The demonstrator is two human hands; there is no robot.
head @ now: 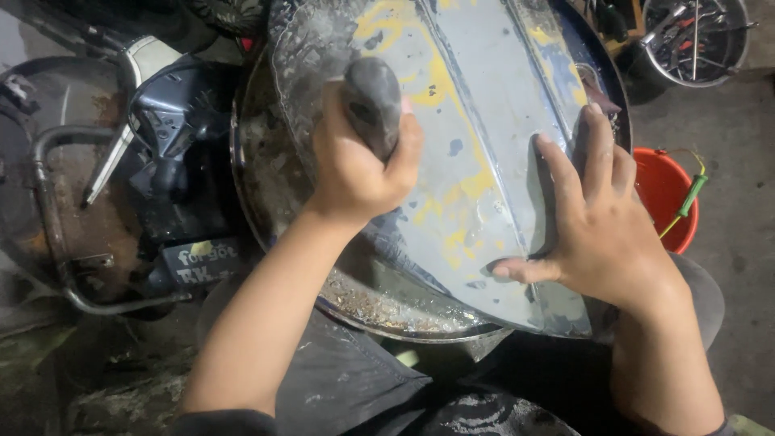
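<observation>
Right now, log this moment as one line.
left hand: grips dark sanding block | right hand: flat on grey panel | panel over round basin

Tight on left, open on right.
Left flank blocked by dark scooter bodywork (173, 121) and bent metal tubing (56, 234), hard against round metal basin (266, 186). Panel (484, 121) covers most of basin, both hands on it. Right side: bare concrete floor (739, 242) passable, save red bucket (666, 194) just beside panel edge and tool-filled steel bowl (698, 40) at top right.
</observation>
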